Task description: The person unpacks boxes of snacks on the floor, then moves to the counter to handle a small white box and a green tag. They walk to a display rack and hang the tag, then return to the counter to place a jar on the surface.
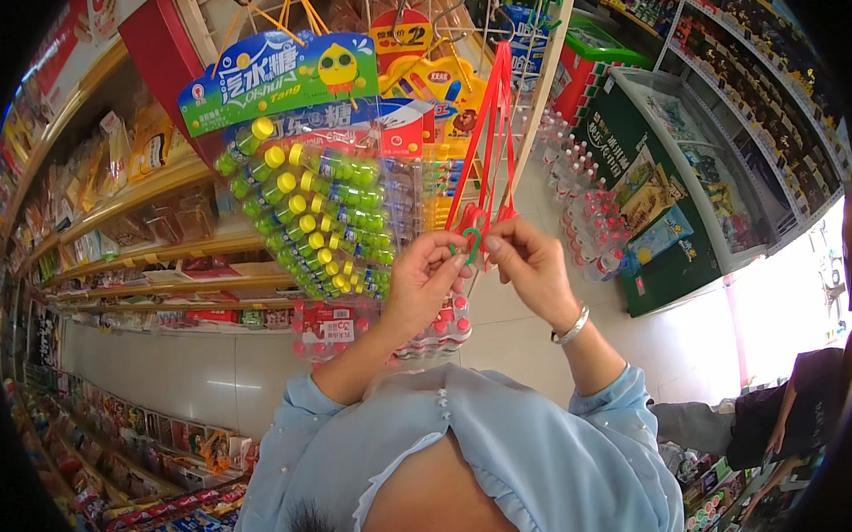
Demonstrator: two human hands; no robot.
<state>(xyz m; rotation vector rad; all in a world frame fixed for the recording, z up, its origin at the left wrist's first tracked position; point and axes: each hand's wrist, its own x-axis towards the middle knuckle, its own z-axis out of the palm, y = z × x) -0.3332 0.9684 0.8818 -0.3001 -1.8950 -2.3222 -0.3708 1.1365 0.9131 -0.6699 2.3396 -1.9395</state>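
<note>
My left hand [426, 269] grips a small green hook [473, 244] between thumb and fingers. Close beside it, my right hand [528, 259] has thumb and forefinger pinched at the red straps, though its fingertips partly hide what they hold. Those long red straps [507, 122] hang from a metal hook on a wire rack [564, 36]. To their left hangs a blue and green candy card [279, 81] above rows of green bottle-shaped candies with yellow caps [339, 199]. Behind it is a yellow card [455, 99] with pictured crayons.
Packs of pink-capped bottles [439, 332] stand on the floor below the rack. More bottles [593, 225] stand beside a dark green chest freezer [672, 257] at right. Stocked shelves [179, 239] line the left. Another person [783, 408] is at lower right.
</note>
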